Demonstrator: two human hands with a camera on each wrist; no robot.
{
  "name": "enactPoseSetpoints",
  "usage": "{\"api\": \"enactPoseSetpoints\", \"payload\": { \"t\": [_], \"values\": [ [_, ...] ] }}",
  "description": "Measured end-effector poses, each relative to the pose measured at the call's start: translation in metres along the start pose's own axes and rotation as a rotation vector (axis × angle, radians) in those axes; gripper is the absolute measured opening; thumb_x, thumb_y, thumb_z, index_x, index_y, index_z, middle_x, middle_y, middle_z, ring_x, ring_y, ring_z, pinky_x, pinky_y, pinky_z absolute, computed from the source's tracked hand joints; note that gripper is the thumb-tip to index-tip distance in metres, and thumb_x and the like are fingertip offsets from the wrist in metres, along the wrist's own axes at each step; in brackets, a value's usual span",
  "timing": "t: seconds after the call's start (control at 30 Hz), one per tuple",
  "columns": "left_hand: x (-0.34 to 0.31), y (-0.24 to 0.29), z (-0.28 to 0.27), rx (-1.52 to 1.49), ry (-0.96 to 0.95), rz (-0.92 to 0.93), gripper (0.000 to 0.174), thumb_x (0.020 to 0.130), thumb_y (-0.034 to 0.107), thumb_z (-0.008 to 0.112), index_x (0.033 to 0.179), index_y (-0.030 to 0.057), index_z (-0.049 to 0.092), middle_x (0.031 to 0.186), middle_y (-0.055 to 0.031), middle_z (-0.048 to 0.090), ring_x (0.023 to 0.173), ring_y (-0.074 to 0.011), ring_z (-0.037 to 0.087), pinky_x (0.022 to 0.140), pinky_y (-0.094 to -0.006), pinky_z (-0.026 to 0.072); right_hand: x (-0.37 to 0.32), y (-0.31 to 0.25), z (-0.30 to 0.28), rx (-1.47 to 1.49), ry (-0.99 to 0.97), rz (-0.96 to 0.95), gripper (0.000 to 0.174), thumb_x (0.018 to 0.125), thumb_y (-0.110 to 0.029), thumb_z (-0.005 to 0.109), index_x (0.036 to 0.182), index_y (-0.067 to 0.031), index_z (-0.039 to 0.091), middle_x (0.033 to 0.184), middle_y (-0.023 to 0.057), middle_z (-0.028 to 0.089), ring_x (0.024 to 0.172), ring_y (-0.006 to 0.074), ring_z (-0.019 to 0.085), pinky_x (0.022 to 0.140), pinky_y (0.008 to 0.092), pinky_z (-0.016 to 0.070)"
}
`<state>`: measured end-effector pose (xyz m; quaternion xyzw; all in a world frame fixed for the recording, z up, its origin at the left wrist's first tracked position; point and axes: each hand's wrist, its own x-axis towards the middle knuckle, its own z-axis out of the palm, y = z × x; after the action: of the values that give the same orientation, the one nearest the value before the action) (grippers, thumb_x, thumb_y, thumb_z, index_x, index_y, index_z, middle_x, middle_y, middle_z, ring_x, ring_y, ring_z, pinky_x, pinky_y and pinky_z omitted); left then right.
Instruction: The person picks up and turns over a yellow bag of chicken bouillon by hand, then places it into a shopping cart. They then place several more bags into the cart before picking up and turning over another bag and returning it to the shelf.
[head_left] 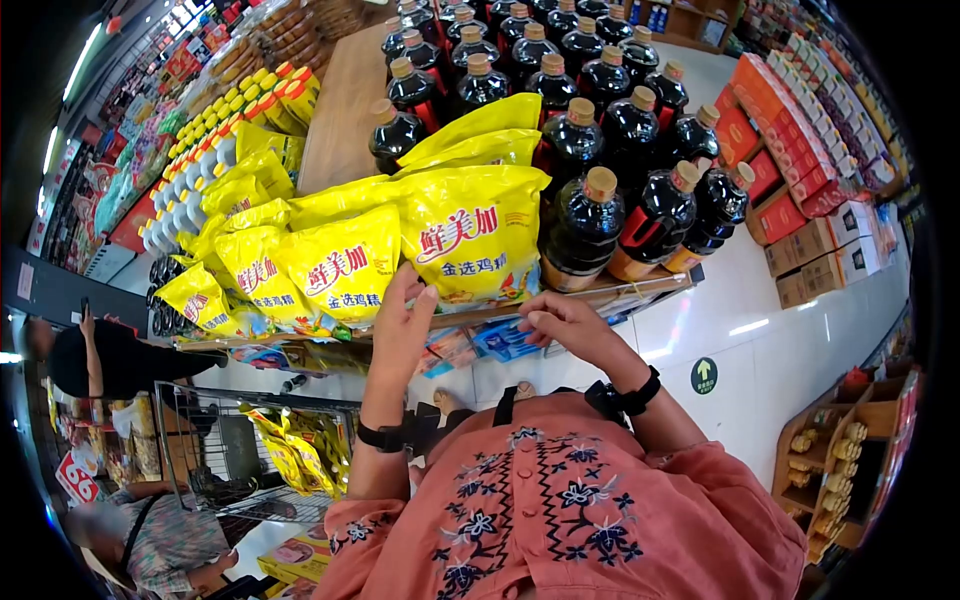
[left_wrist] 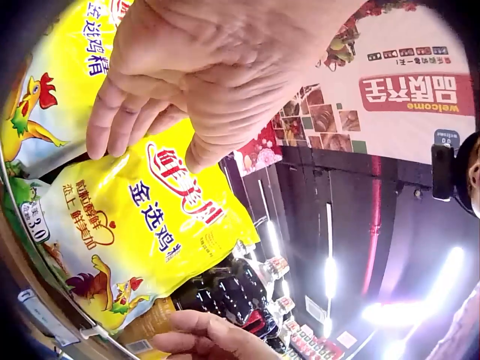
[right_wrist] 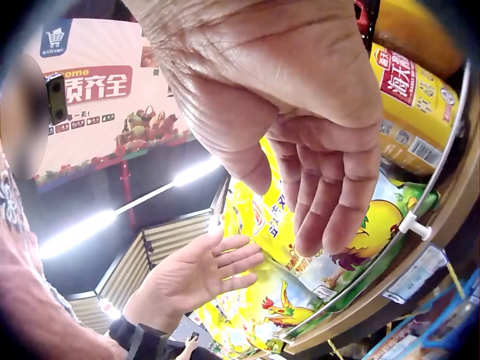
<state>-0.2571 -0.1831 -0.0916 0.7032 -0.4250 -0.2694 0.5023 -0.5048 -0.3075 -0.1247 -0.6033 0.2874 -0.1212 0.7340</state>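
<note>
A yellow bag of chicken bouquillon seasoning [head_left: 470, 230] with red and blue lettering stands at the right end of a row of like bags on a shelf. My left hand [head_left: 402, 315] is at that bag's lower left edge, beside the neighbouring bag [head_left: 345, 265]. In the left wrist view the left hand [left_wrist: 217, 75] overlaps both bags, its fingers loosely extended. My right hand [head_left: 572, 325] hovers in front of the shelf edge, below the bag's right corner. The right wrist view has the right hand [right_wrist: 315, 157] with fingers loosely bent and nothing in them.
Dark sauce bottles [head_left: 585, 225] with tan caps crowd the shelf at the right and back. A wire shopping cart [head_left: 230, 440] at the lower left carries yellow bags [head_left: 300, 450]. One person [head_left: 165, 530] sits near it; another [head_left: 110, 360] is farther left. Boxes [head_left: 810, 260] are stacked right.
</note>
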Motion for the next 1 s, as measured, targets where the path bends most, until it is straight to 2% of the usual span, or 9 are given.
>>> {"api": "enactPoseSetpoints", "payload": {
  "t": [0.2,0.3,0.4,0.5,0.6,0.7,0.83,0.93,1.0],
  "values": [
    [0.005,0.012,0.007,0.048,-0.054,-0.057,0.063,0.099,0.022,0.060,0.146,-0.0099,0.032,0.133,-0.0243,0.056,0.120,-0.0245,0.057,0.100,-0.0348,0.0460,-0.005,0.002,-0.004,0.019,0.020,-0.008,0.029,0.101,-0.023,0.054,0.119,-0.0006,0.058,0.103,0.0096,0.068,0.087,0.0140,0.065,0.077,0.0291,0.0547],
    [0.008,-0.006,0.016,-0.010,-0.002,0.007,0.065,0.099,0.021,0.060,0.147,-0.0091,0.028,0.134,-0.0248,0.056,0.122,-0.0253,0.056,0.101,-0.0354,0.0456,-0.007,0.003,-0.006,0.021,0.028,-0.012,0.029,0.100,-0.023,0.054,0.119,-0.0007,0.058,0.103,0.0098,0.068,0.087,0.0140,0.065,0.078,0.0293,0.0548],
    [0.008,-0.014,0.018,0.016,0.017,0.073,0.066,0.097,0.024,0.063,0.144,-0.0091,0.031,0.134,-0.0246,0.054,0.120,-0.0290,0.056,0.097,-0.0363,0.0474,-0.009,0.002,-0.007,0.024,0.037,-0.017,0.029,0.100,-0.023,0.054,0.118,-0.0009,0.058,0.103,0.0101,0.068,0.087,0.0142,0.065,0.078,0.0294,0.0549],
    [0.003,-0.010,0.017,0.025,0.069,0.028,0.064,0.097,0.025,0.063,0.144,-0.0080,0.035,0.133,-0.0240,0.056,0.120,-0.0285,0.056,0.097,-0.0371,0.0472,-0.011,0.003,-0.008,0.031,0.039,-0.017,0.029,0.101,-0.023,0.054,0.119,-0.0012,0.058,0.103,0.0102,0.067,0.087,0.0144,0.065,0.078,0.0295,0.0549],
    [-0.004,0.014,0.006,0.149,0.067,-0.021,0.053,0.099,0.022,0.059,0.141,-0.0067,0.042,0.131,-0.0230,0.057,0.118,-0.0254,0.058,0.099,-0.0356,0.0467,-0.012,0.000,-0.009,0.028,0.039,-0.013,0.028,0.101,-0.023,0.054,0.119,-0.0013,0.058,0.103,0.0102,0.067,0.087,0.0143,0.065,0.078,0.0293,0.0550],
    [-0.002,0.034,-0.007,0.191,0.145,0.074,0.044,0.098,0.022,0.061,0.133,-0.0044,0.052,0.127,-0.0217,0.059,0.116,-0.0281,0.058,0.099,-0.0372,0.0460,-0.013,-0.009,-0.010,0.025,0.032,-0.034,0.027,0.101,-0.022,0.055,0.119,-0.0013,0.057,0.103,0.0100,0.067,0.088,0.0137,0.065,0.078,0.0285,0.0549],
    [0.011,0.037,-0.020,0.622,0.284,0.495,0.044,0.093,0.018,0.066,0.131,-0.0009,0.055,0.127,-0.0221,0.058,0.122,-0.0387,0.051,0.106,-0.0427,0.0394,-0.009,-0.029,-0.010,0.021,0.022,-0.130,0.026,0.100,-0.020,0.055,0.118,-0.0007,0.058,0.103,0.0091,0.067,0.087,0.0130,0.065,0.079,0.0278,0.0548],
    [0.022,0.042,-0.021,0.742,0.334,0.594,0.049,0.087,0.013,0.071,0.131,-0.0013,0.053,0.130,-0.0243,0.053,0.122,-0.0419,0.050,0.104,-0.0471,0.0414,-0.006,-0.051,-0.003,0.015,0.040,-0.218,0.025,0.100,-0.018,0.056,0.116,0.0006,0.059,0.102,0.0080,0.067,0.085,0.0118,0.065,0.078,0.0272,0.0544],
    [0.028,0.034,-0.022,0.738,0.313,0.525,0.053,0.087,0.013,0.071,0.134,-0.0019,0.051,0.134,-0.0262,0.049,0.124,-0.0434,0.048,0.105,-0.0476,0.0404,-0.003,-0.067,0.002,-0.070,0.056,-0.302,0.023,0.100,-0.016,0.057,0.115,0.0009,0.059,0.102,0.0073,0.067,0.087,0.0113,0.065,0.078,0.0267,0.0532]
  ]
}}
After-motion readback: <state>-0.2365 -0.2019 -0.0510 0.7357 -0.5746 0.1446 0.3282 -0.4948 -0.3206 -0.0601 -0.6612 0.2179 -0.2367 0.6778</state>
